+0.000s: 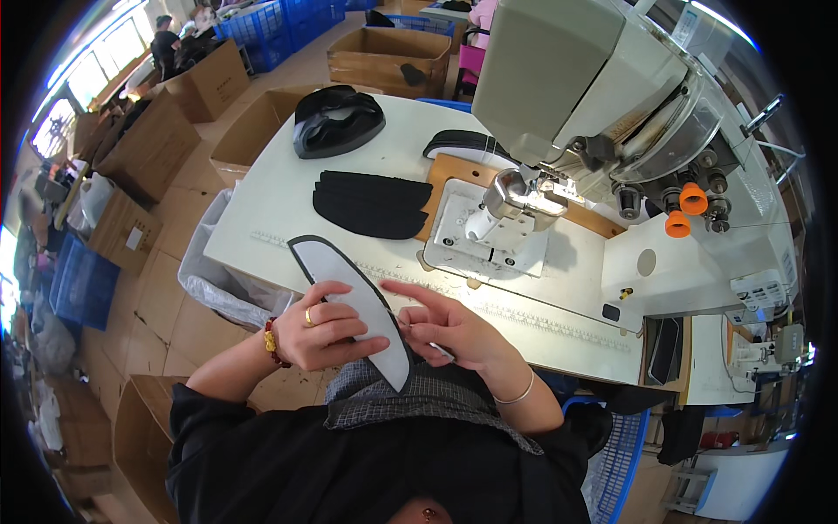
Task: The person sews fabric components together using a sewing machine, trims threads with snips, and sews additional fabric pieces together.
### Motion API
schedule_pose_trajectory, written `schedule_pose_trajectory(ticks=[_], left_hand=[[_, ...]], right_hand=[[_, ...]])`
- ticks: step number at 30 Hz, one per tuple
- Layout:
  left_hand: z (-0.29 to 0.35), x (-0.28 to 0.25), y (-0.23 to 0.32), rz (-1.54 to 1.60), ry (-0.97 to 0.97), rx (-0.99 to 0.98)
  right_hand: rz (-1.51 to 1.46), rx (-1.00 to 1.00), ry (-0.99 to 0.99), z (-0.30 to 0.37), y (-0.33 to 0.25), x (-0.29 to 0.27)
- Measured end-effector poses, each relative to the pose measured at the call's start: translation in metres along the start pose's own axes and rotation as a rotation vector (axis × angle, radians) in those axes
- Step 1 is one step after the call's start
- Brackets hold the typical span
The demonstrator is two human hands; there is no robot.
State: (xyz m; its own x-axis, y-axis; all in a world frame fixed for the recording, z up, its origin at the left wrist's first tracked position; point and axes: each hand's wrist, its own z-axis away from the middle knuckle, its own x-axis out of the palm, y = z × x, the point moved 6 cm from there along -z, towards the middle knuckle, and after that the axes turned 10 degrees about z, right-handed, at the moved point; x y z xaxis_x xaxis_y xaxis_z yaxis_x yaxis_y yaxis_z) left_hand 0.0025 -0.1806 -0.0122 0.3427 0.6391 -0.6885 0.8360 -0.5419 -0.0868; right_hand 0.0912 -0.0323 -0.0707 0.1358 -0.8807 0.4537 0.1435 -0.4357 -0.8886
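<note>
Clamped in the left hand [323, 327]: a long curved white piece with a black edge [349, 293], thumb beneath and fingers curled over its middle, wrist bent inward, gold ring on one finger, red bead bracelet at the wrist. Piece held just above the lap, upper tip out over the near edge of the white worktable [262, 201], lower pointed tip down against grey checked cloth at the body. Right hand [454, 327] just beside it, palm turned inward, index finger stretched left with its tip at the piece's right edge, other fingers loosely folded around a small thin tool whose kind cannot be told; thin bangle on that wrist. Both forearms up from the lower edge, elbows out, black sleeves pushed back. Farther across the table, well apart from the hands: a stack of flat black curved pieces [371, 203], a black moulded part [336, 120] near the far left corner, and a grey industrial sewing machine [594, 96] on the right, its post [497, 210] on a pale plate. Below the table's left edge, a bin lined with clear plastic [218, 284]; cardboard boxes [148, 148] on the floor beyond.
</note>
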Motion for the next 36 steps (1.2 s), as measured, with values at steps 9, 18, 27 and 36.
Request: schedule_pose_trajectory(ticks=[9,18,27,36], left_hand=[[0.001,0.001,0.0,0.005,-0.005,-0.034],[0.013,-0.014,-0.014,-0.318,0.065,-0.187],[0.011,-0.018,-0.008,-0.331,0.062,-0.265],[0.055,0.02,-0.044,0.976,0.495,-1.266]], right_hand=[[0.063,0.014,0.05,-0.003,0.002,-0.004],[-0.153,-0.024,0.128,0.021,0.016,0.001],[-0.01,-0.008,0.293,0.02,0.027,-0.006],[1.425,-0.217,0.739,0.031,0.002,-0.013]])
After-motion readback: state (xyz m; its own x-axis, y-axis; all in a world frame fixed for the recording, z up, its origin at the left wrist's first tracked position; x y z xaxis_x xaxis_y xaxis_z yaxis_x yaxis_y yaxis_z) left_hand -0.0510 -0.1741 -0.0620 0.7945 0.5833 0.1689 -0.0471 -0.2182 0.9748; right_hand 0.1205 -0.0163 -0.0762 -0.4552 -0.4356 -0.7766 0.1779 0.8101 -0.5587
